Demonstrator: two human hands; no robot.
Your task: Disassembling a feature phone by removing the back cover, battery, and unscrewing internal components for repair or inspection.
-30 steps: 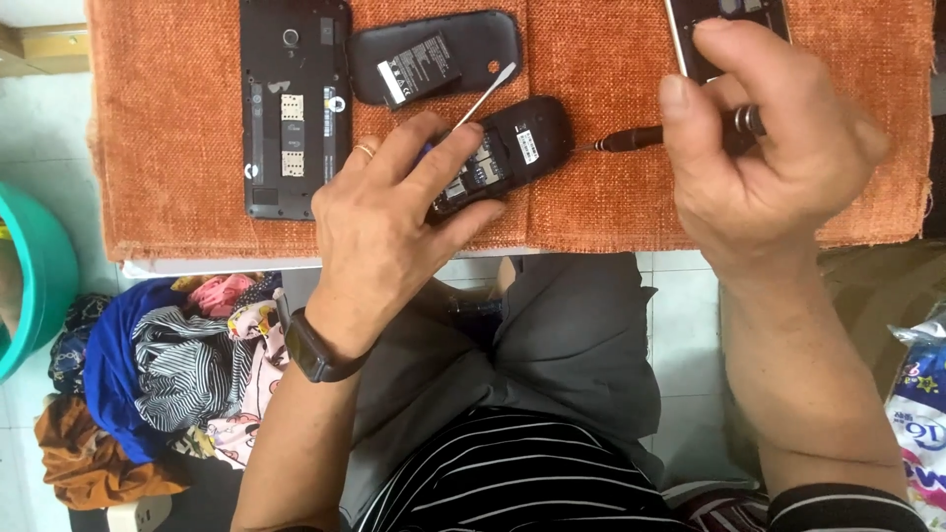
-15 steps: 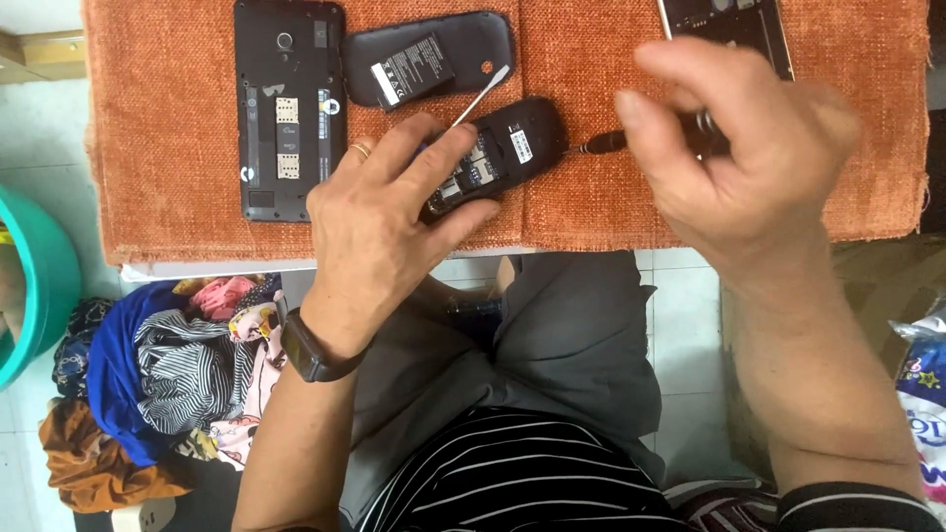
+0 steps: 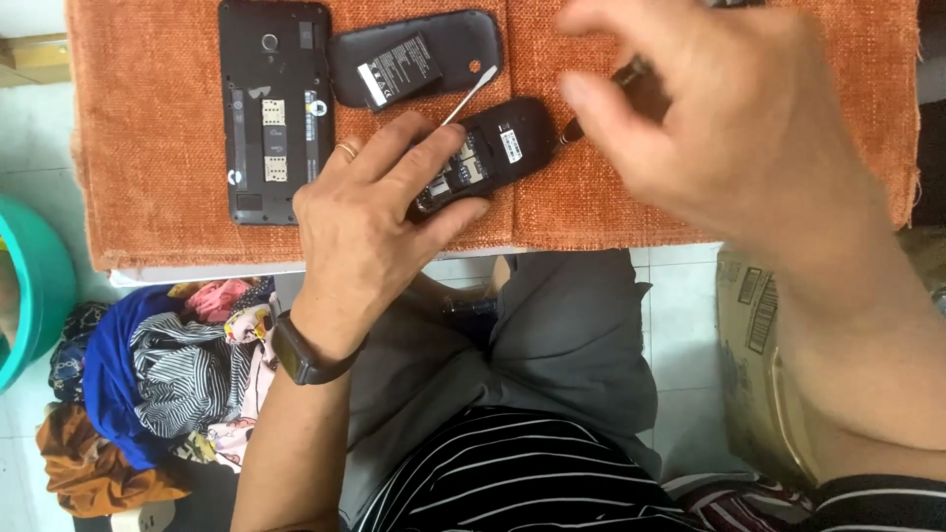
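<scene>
**Two phones open, one under my left hand**

Two opened phones lie on the orange cloth [image 3: 158,128] over the tabletop. My left hand [image 3: 379,212] is curled over the small phone [image 3: 493,148], pinning it, with a thin white stick [image 3: 468,96] poking out past its fingers. My right hand [image 3: 729,128] hovers blurred above a dark-handled tool [image 3: 631,74]; whether it grips anything I cannot tell. I judge the step as working inside the open back. Any next touch calls for a steady tip.
</scene>
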